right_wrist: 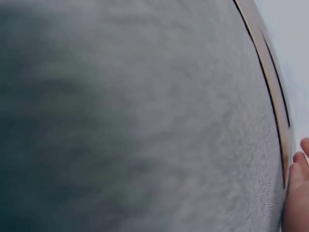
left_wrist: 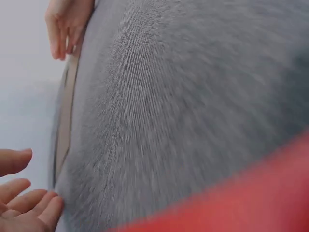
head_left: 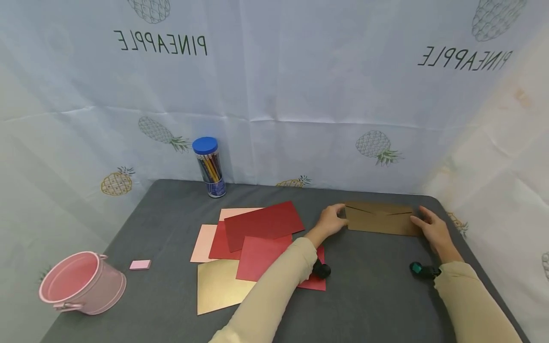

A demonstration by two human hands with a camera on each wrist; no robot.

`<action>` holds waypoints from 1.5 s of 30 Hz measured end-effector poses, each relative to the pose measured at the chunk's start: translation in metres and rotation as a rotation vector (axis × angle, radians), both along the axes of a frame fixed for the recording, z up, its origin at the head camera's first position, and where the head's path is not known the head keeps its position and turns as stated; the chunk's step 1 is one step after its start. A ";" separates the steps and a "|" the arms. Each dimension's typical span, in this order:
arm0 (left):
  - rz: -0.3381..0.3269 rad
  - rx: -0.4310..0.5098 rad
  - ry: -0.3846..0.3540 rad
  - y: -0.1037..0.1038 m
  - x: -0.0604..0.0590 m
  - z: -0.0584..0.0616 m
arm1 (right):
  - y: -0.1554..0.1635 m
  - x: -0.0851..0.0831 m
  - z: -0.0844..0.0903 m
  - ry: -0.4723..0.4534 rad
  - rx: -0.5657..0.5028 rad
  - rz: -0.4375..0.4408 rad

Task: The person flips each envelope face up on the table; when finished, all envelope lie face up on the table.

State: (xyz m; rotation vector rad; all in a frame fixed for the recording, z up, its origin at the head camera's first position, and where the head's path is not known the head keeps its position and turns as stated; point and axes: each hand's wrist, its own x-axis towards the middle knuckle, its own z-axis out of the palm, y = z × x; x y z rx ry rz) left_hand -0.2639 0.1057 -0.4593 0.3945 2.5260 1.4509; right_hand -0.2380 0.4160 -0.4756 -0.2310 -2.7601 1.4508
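Note:
A brown envelope lies flat, flap side up, on the grey table at the back right. My left hand touches its left end with relaxed fingers. My right hand rests with straight fingers against its right end. In the left wrist view the envelope's thin edge runs up the cloth between my left fingers and the far right hand. The right wrist view shows the same envelope edge and my right fingertips beside it. Neither hand is curled round anything.
A loose pile of red and pink sheets and a gold sheet lies under my left forearm. A pencil tube with a blue lid stands at the back. A pink bucket and pink eraser sit front left. Pineapple-print cloth walls surround the table.

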 end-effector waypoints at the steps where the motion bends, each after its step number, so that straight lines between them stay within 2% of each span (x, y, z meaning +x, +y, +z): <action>1: -0.015 0.011 -0.002 -0.005 0.002 0.001 | -0.002 0.002 0.001 0.009 -0.009 0.005; 4: -0.062 0.110 -0.048 -0.023 0.010 0.006 | -0.012 0.013 0.004 0.043 -0.016 0.031; 7: -0.096 0.247 -0.122 -0.048 0.022 0.010 | -0.024 0.028 0.007 0.093 0.004 0.051; 9: -0.107 0.303 -0.155 -0.068 0.032 0.012 | -0.034 0.040 0.009 0.132 0.003 0.075; 12: -0.129 0.290 -0.142 -0.100 0.048 0.014 | -0.055 0.058 0.008 0.193 -0.049 0.132; 16: -0.143 0.234 -0.079 -0.143 0.069 0.016 | -0.090 0.081 0.004 0.259 -0.198 0.257; 20: -0.099 0.212 -0.026 -0.187 0.088 0.015 | -0.126 0.101 0.003 0.274 -0.342 0.376; 26: 0.057 0.198 0.006 -0.236 0.108 0.013 | -0.167 0.118 0.004 0.209 -0.483 0.460; 29: 0.120 0.204 -0.001 -0.249 0.113 0.010 | -0.183 0.123 0.003 0.158 -0.489 0.477; 32: 0.161 0.227 -0.015 -0.255 0.116 0.005 | -0.197 0.126 0.002 0.088 -0.465 0.457; 39: 0.212 0.226 -0.027 -0.255 0.119 0.001 | -0.219 0.131 0.001 -0.059 -0.434 0.393; 45: 0.249 0.194 -0.027 -0.256 0.120 0.000 | -0.226 0.131 0.000 -0.097 -0.430 0.354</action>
